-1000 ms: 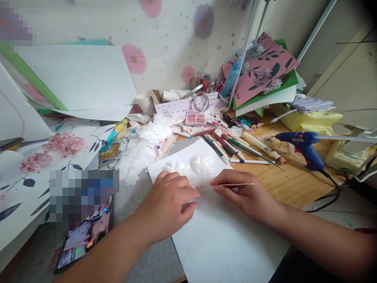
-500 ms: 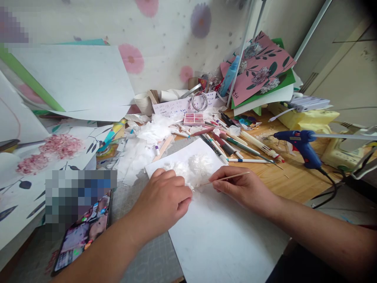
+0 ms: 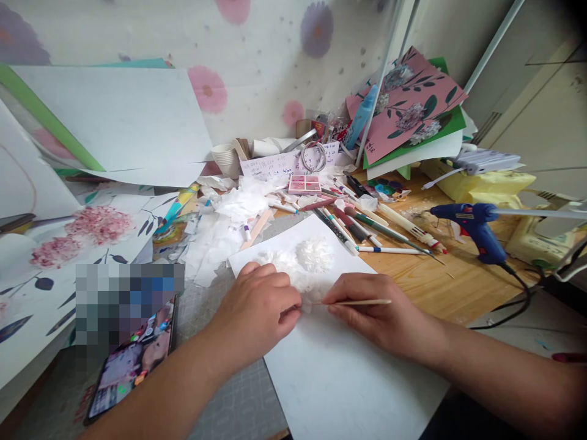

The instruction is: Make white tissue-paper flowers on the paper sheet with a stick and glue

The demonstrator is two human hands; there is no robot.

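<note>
A large white sheet [image 3: 348, 366] lies in front of me, with fluffy white tissue flowers [image 3: 315, 254] on its far part. My left hand [image 3: 263, 302] is closed at the left of the flowers, its thumb and fingertips pinching a thin piece of white tissue [image 3: 307, 302]. In my right hand [image 3: 367, 308] a thin wooden stick [image 3: 362, 302] is pinched, its tip pointing left at the tissue. The far-left flower is partly covered by my left hand.
Pens and brushes [image 3: 362, 223] lie behind the sheet. A blue glue gun [image 3: 477, 226] is at the right. White tissue scraps [image 3: 238, 205] are heaped at the back left. A phone [image 3: 132, 366] lies beside my left forearm, near flower pictures [image 3: 98, 226].
My right hand has moved down with the stick, which now lies nearly level at the tissue by my left fingertips. The flower at the back shows more fully.
</note>
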